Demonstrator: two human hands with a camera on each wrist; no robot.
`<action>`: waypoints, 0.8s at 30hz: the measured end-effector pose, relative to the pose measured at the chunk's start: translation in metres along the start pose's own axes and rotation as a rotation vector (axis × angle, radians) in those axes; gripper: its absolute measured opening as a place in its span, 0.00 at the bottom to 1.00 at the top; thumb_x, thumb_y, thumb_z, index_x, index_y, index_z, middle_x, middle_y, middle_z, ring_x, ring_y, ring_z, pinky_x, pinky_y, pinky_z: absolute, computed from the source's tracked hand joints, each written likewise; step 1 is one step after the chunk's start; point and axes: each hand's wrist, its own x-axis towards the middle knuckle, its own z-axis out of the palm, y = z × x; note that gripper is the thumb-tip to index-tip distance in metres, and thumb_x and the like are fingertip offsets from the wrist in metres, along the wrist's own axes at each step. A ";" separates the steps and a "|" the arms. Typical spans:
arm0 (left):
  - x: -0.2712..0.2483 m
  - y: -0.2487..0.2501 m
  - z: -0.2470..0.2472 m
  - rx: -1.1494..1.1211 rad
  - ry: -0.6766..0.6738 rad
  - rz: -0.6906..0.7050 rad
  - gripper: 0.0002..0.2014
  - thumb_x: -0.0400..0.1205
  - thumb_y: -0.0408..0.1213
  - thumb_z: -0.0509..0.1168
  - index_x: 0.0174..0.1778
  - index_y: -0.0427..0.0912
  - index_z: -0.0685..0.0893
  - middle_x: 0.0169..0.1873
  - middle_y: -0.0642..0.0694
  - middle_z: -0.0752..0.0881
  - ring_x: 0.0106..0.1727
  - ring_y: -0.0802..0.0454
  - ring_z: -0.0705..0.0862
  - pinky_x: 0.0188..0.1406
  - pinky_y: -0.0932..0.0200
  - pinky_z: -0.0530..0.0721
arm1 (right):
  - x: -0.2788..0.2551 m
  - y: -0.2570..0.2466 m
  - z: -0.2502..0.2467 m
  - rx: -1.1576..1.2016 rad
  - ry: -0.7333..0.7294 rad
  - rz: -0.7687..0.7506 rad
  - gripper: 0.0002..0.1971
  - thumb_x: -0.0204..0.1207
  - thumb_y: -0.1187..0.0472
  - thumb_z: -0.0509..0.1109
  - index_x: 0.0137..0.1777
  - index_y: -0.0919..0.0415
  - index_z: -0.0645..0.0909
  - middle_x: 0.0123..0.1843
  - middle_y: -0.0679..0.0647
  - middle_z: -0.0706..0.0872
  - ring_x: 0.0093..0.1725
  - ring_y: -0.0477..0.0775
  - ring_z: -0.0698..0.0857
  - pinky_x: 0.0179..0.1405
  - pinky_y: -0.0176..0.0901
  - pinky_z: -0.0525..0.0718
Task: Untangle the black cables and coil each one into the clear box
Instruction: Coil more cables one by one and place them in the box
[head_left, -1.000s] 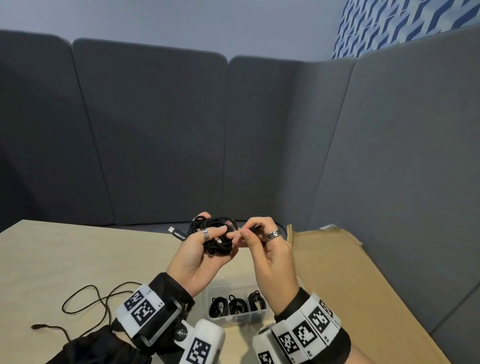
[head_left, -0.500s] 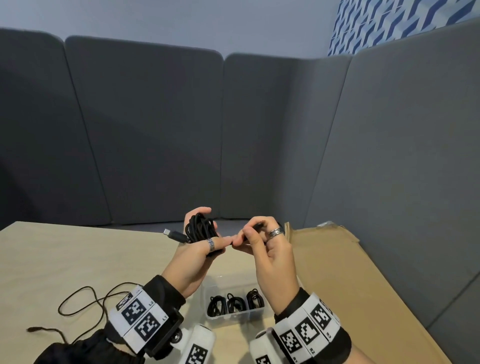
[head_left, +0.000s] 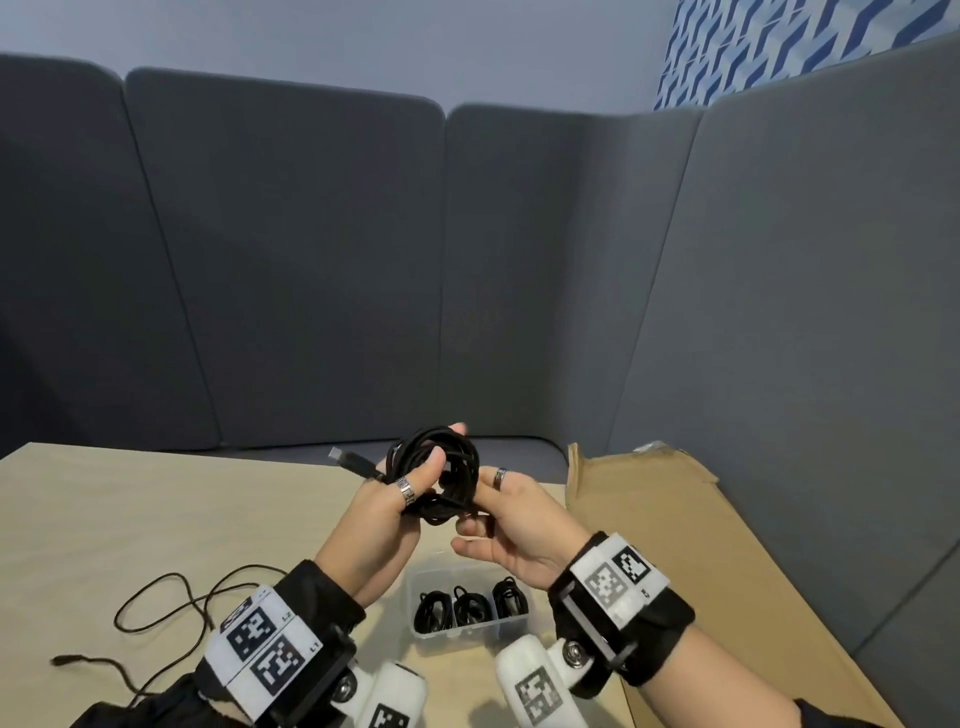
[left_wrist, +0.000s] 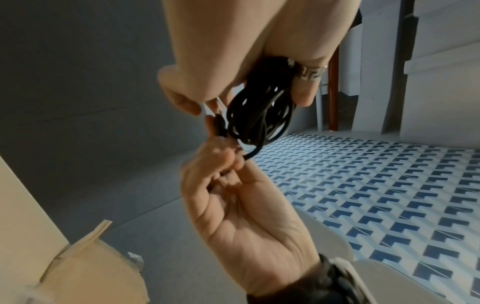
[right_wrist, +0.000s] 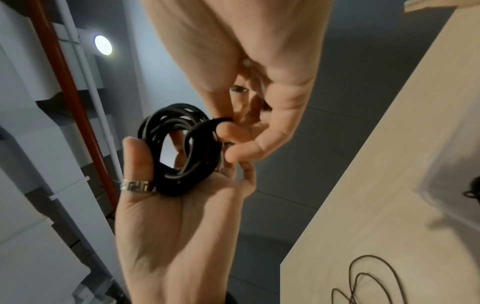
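The left hand (head_left: 382, 512) is raised above the tabletop (head_left: 156, 519) and grips a coiled black cable (head_left: 441, 475), thumb curled over the front of the loops and fingers wrapped behind them; a patterned ring (head_left: 405, 489) sits on that thumb. In the right wrist view the coil (right_wrist: 182, 148) lies across the left palm (right_wrist: 166, 226), the loops standing open like a ring. One end of this cable, a plug (head_left: 349, 460), sticks out to the left of the coil, free in the air. The right hand (head_left: 519, 525) is just beside the coil on its right, palm turned up, and its fingertips pinch a strand at the coil's lower edge; the left wrist view shows those fingertips (left_wrist: 221, 162) closed on the cable end where it leaves the loops (left_wrist: 259, 115). A ring (head_left: 500, 477) is on one right finger. Both wrists carry white bands with black square markers. Below the hands, on the tabletop, stands the clear box (head_left: 467, 608), with three small coiled black cables (head_left: 470, 605) lying side by side in it. To the left, well apart from the box, a thin loose black cable (head_left: 171, 603) sprawls in open curves on the tabletop. A flat sheet of brown cardboard (head_left: 675, 519) lies on the right side, and grey padded panels (head_left: 311, 260) enclose the space behind.
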 end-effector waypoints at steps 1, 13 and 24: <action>0.001 0.000 -0.001 0.004 0.037 -0.005 0.17 0.77 0.42 0.68 0.60 0.39 0.84 0.54 0.45 0.88 0.61 0.51 0.83 0.62 0.53 0.76 | 0.000 0.000 -0.001 -0.013 -0.021 -0.011 0.07 0.82 0.62 0.63 0.44 0.60 0.79 0.34 0.52 0.76 0.24 0.42 0.73 0.28 0.37 0.83; 0.000 -0.010 -0.009 0.071 0.171 0.030 0.16 0.73 0.33 0.69 0.54 0.32 0.76 0.34 0.48 0.86 0.34 0.59 0.85 0.33 0.65 0.84 | 0.001 -0.001 -0.006 0.009 -0.095 -0.053 0.07 0.79 0.65 0.66 0.48 0.62 0.86 0.41 0.55 0.81 0.37 0.46 0.74 0.30 0.33 0.79; 0.002 -0.015 -0.006 0.212 0.264 0.077 0.10 0.79 0.36 0.67 0.46 0.32 0.77 0.25 0.50 0.82 0.25 0.60 0.81 0.28 0.64 0.81 | -0.015 0.008 0.007 0.022 -0.069 -0.099 0.20 0.84 0.48 0.57 0.53 0.60 0.85 0.47 0.53 0.89 0.47 0.48 0.86 0.41 0.41 0.81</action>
